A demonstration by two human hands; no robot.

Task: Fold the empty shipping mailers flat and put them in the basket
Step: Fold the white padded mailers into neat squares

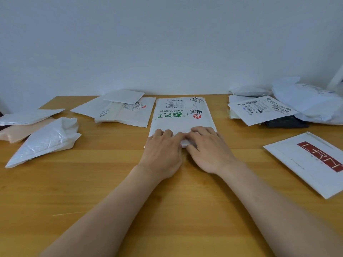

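Both of my hands sat on the near end of the green-printed mailer (182, 115), side by side, with their fingertips touching. My left hand (163, 151) covered the near left corner and my right hand (209, 147) the near right one. On each, the fingers were bent down over the edge, gripping a short lip of the mailer that looked turned up between them. How far my thumbs reached under it I could not tell.

The mailer lay flat on the wooden table (167, 210), straight ahead of me. Its long axis ran away from my hands towards the wall, label end farthest off. So the fold, as I judged it, had to travel forward along that length, both hands carrying the near end away from me together, neither nearer than the other.

Other mailers lay to either side: a crumpled mailer (46, 140) at my left, a loose pile (120, 110) just beside the far left edge of mine, a heap (259, 110) at the far right, and a red-logo mailer (311, 162) near my right forearm. No basket showed anywhere.
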